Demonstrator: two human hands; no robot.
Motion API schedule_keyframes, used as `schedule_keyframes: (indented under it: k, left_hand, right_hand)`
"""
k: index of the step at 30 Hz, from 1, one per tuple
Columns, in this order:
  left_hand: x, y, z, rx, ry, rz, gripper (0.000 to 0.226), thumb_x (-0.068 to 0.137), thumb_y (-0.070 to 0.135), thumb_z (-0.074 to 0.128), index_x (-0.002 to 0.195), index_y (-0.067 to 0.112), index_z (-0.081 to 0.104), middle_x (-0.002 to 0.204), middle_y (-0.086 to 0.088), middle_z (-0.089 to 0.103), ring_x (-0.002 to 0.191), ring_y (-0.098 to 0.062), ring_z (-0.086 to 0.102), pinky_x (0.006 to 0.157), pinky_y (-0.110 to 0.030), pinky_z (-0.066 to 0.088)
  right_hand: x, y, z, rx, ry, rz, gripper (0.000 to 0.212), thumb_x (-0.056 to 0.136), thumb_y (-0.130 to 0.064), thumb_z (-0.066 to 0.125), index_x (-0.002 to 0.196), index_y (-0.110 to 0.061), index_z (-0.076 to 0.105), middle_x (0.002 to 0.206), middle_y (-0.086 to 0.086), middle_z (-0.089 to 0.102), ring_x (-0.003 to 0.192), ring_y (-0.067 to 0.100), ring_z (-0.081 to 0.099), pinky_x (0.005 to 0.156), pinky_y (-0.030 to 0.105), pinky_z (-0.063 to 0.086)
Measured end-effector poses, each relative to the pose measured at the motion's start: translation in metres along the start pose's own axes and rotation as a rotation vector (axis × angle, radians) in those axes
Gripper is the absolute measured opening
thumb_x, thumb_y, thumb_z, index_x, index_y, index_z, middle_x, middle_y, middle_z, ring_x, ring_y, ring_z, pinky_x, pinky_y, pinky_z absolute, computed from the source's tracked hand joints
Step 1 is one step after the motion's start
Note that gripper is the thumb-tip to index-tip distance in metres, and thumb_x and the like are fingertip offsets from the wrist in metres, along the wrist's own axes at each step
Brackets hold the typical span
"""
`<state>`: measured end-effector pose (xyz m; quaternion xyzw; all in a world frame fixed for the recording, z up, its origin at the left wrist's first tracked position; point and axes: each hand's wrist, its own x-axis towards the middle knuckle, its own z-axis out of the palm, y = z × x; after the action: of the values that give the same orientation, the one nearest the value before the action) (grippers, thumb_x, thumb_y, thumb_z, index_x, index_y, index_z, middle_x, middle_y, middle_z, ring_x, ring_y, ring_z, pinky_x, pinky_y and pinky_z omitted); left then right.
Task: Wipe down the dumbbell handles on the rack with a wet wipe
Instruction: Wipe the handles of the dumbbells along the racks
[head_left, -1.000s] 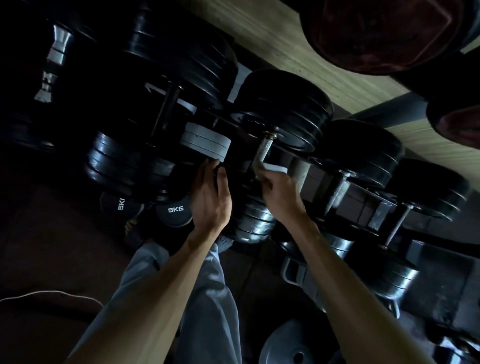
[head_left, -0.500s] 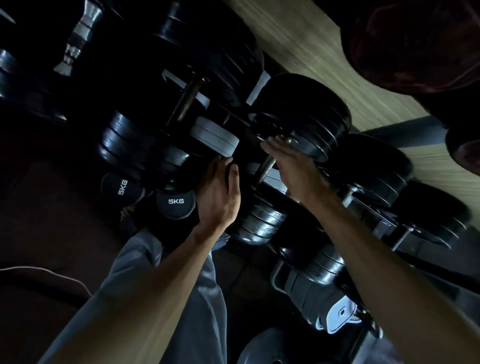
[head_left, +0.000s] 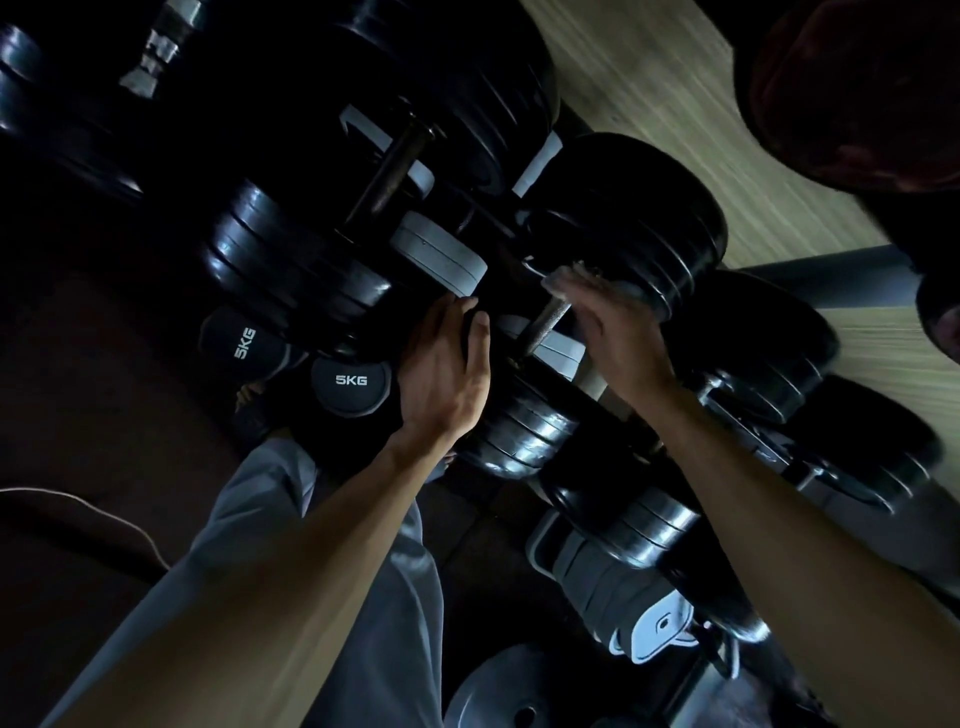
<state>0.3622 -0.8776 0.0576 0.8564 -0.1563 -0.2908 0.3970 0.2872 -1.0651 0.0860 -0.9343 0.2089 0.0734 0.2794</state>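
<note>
A black dumbbell lies tilted on the rack. Its knurled metal handle (head_left: 543, 325) runs between a far head (head_left: 634, 218) and a near head (head_left: 524, 431). My right hand (head_left: 610, 325) covers the handle's upper end by the far head. A pale sliver of the wet wipe (head_left: 576, 269) shows at its fingertips, and the rest is hidden under the hand. My left hand (head_left: 447, 364) grips the edge of the near head, with the thumb on its rim. A bigger dumbbell with a dark handle (head_left: 395, 166) lies to the upper left.
Grey rack pads (head_left: 441, 252) sit between the dumbbells. Two 5KG dumbbells (head_left: 350, 382) lie low on the left. More black dumbbells (head_left: 753, 353) fill the right. A loose weight plate (head_left: 498, 696) lies at the bottom, with wooden floor (head_left: 675, 104) behind. The scene is dim.
My right hand has slid up the handle from its lower part to the end by the far head. My left hand has stayed on the near head. The camera has moved closer.
</note>
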Motion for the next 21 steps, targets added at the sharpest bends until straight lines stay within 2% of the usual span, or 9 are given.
schedule_keyframes:
  k: [1, 4, 7, 9, 10, 13, 17, 19, 21]
  left_hand:
    - [0.0, 0.0, 0.0, 0.003, 0.005, 0.007, 0.067, 0.098, 0.054, 0.017, 0.136, 0.016, 0.057, 0.142, -0.001, 0.056, 0.133, -0.014, 0.048, 0.112, -0.031, 0.035]
    - [0.001, 0.0, 0.001, 0.005, 0.011, 0.018, 0.063, 0.099, 0.052, 0.02, 0.132, 0.015, 0.059, 0.138, 0.0, 0.058, 0.129, -0.014, 0.05, 0.108, -0.028, 0.035]
    - [0.002, 0.0, 0.001, 0.004, 0.025, 0.016, 0.06, 0.099, 0.05, 0.021, 0.125, 0.014, 0.062, 0.131, -0.001, 0.061, 0.123, -0.017, 0.053, 0.107, -0.034, 0.04]
    - [0.001, 0.0, 0.001, -0.005, 0.021, 0.009, 0.061, 0.099, 0.051, 0.021, 0.128, 0.015, 0.061, 0.134, -0.001, 0.06, 0.126, -0.016, 0.052, 0.109, -0.037, 0.04]
    - [0.001, 0.0, 0.001, -0.007, 0.015, 0.006, 0.063, 0.099, 0.052, 0.02, 0.13, 0.015, 0.06, 0.137, -0.001, 0.058, 0.129, -0.015, 0.05, 0.111, -0.037, 0.039]
    - [0.001, 0.0, 0.0, -0.004, 0.011, 0.022, 0.064, 0.099, 0.052, 0.019, 0.133, 0.015, 0.059, 0.138, -0.002, 0.058, 0.129, -0.015, 0.05, 0.11, -0.035, 0.039]
    - [0.002, -0.002, 0.001, -0.005, 0.024, 0.029, 0.064, 0.098, 0.051, 0.02, 0.13, 0.014, 0.061, 0.136, -0.001, 0.059, 0.128, -0.013, 0.05, 0.107, -0.023, 0.033]
    - [0.002, -0.002, 0.001, -0.006, 0.021, 0.027, 0.064, 0.098, 0.052, 0.02, 0.13, 0.014, 0.061, 0.136, -0.001, 0.059, 0.128, -0.014, 0.05, 0.109, -0.027, 0.035]
    - [0.002, -0.001, 0.001, -0.013, 0.017, 0.026, 0.065, 0.098, 0.052, 0.019, 0.13, 0.014, 0.061, 0.136, -0.001, 0.059, 0.127, -0.015, 0.051, 0.109, -0.032, 0.039]
  right_hand:
    - [0.0, 0.001, 0.002, -0.026, 0.012, -0.001, 0.041, 0.093, 0.008, 0.056, 0.129, -0.011, 0.063, 0.14, 0.01, 0.057, 0.138, 0.023, 0.045, 0.113, 0.037, 0.04]
    - [-0.016, -0.004, 0.017, -0.128, -0.132, -0.109, 0.054, 0.088, 0.016, 0.056, 0.134, -0.011, 0.06, 0.145, 0.008, 0.053, 0.142, 0.023, 0.04, 0.12, 0.037, 0.027]
    - [-0.026, -0.01, 0.024, -0.095, -0.228, -0.217, 0.058, 0.083, 0.02, 0.052, 0.134, -0.007, 0.059, 0.143, 0.011, 0.054, 0.141, 0.024, 0.042, 0.119, 0.047, 0.03]
    - [-0.018, -0.009, 0.018, -0.031, -0.227, -0.205, 0.04, 0.093, 0.006, 0.054, 0.128, -0.011, 0.064, 0.14, 0.009, 0.058, 0.14, 0.021, 0.042, 0.119, 0.046, 0.027]
    - [-0.012, -0.007, 0.016, 0.001, -0.211, -0.152, 0.032, 0.099, -0.005, 0.054, 0.126, -0.015, 0.067, 0.139, 0.007, 0.058, 0.14, 0.016, 0.039, 0.12, 0.041, 0.025]
    - [0.002, 0.0, 0.011, -0.017, -0.108, -0.045, 0.026, 0.102, -0.023, 0.053, 0.123, -0.021, 0.068, 0.138, 0.002, 0.06, 0.142, 0.011, 0.034, 0.12, 0.03, 0.022]
    - [-0.011, -0.004, 0.025, -0.05, -0.196, -0.082, 0.025, 0.097, -0.009, 0.061, 0.12, -0.009, 0.068, 0.138, 0.01, 0.06, 0.14, 0.026, 0.042, 0.116, 0.039, 0.034]
    - [-0.01, -0.003, 0.023, -0.073, -0.24, -0.157, 0.025, 0.092, -0.002, 0.064, 0.117, -0.006, 0.069, 0.134, 0.016, 0.061, 0.136, 0.033, 0.047, 0.114, 0.05, 0.038]
    - [0.005, 0.001, 0.012, -0.106, -0.233, -0.104, 0.023, 0.096, -0.01, 0.061, 0.118, -0.01, 0.068, 0.138, 0.016, 0.058, 0.138, 0.036, 0.045, 0.112, 0.053, 0.039]
